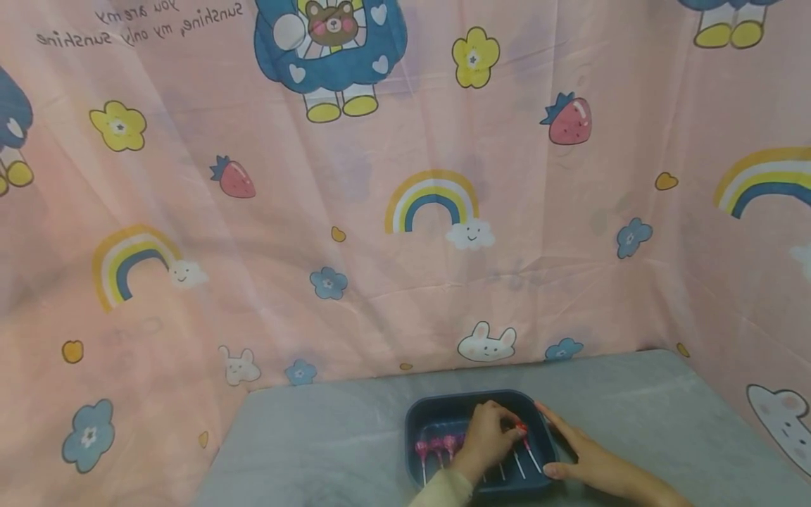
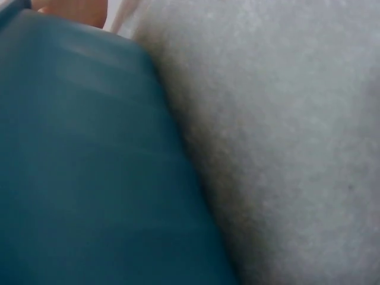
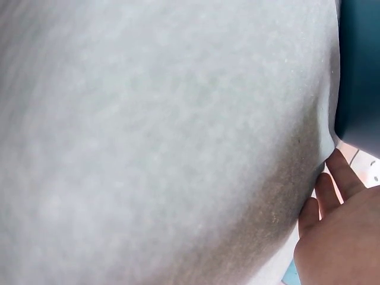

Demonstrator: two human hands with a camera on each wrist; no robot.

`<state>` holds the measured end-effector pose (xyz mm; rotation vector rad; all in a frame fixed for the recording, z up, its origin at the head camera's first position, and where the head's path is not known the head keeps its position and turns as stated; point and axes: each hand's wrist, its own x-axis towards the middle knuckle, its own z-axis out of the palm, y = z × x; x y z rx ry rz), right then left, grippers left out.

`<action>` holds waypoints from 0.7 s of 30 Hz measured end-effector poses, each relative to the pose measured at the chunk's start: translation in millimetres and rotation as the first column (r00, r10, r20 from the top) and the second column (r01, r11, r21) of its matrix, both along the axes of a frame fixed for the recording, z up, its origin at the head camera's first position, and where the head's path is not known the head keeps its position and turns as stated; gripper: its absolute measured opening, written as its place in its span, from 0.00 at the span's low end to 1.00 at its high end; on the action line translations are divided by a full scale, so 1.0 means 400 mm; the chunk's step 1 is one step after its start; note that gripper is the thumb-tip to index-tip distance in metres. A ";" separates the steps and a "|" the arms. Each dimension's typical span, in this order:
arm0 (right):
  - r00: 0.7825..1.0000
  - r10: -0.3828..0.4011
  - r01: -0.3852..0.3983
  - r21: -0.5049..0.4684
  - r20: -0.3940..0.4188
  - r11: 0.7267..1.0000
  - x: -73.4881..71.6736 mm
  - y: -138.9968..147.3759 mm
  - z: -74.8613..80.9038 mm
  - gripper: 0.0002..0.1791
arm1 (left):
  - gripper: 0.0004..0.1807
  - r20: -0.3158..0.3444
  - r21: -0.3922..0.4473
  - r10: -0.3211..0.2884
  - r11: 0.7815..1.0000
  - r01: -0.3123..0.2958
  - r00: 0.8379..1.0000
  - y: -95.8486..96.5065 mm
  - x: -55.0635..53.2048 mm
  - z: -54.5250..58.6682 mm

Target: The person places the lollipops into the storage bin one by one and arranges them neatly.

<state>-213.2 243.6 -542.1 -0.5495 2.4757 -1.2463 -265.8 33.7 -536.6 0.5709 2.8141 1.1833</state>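
Note:
A dark blue rectangular tray (image 1: 418,415) stands on the grey table, with several lollipops lying in it. Pink lollipops (image 1: 450,442) line its left part, white sticks towards the near side. My left hand (image 1: 486,438) reaches into the tray and pinches a red lollipop (image 1: 521,427) by its head between thumb and fingers. That hand covers the lollipops in the middle. My right hand (image 1: 592,454) rests against the tray's right side, thumb and index finger spread along the rim. In the right wrist view its extended fingers (image 3: 328,193) lie close to the tray's outer wall (image 3: 359,77).
The grey tabletop (image 1: 317,443) spreads to both sides of the tray. Behind it hangs a pink cloth (image 1: 279,232) printed with rainbows, flowers and strawberries. The left wrist view is mostly filled by the tray's outer wall (image 2: 101,154) and grey table surface.

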 end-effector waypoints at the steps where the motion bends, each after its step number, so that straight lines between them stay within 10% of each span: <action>1: 1.000 0.000 0.000 0.001 -0.004 1.000 0.000 -0.001 0.000 0.49 | 0.07 -0.006 -0.005 0.000 1.000 0.000 1.000 0.000 0.000 -0.002; 21: 0.999 -0.015 0.016 -0.012 0.043 1.000 -0.002 -0.003 0.003 0.49 | 0.08 -0.058 -0.088 0.016 0.996 -0.021 0.998 0.007 -0.013 -0.031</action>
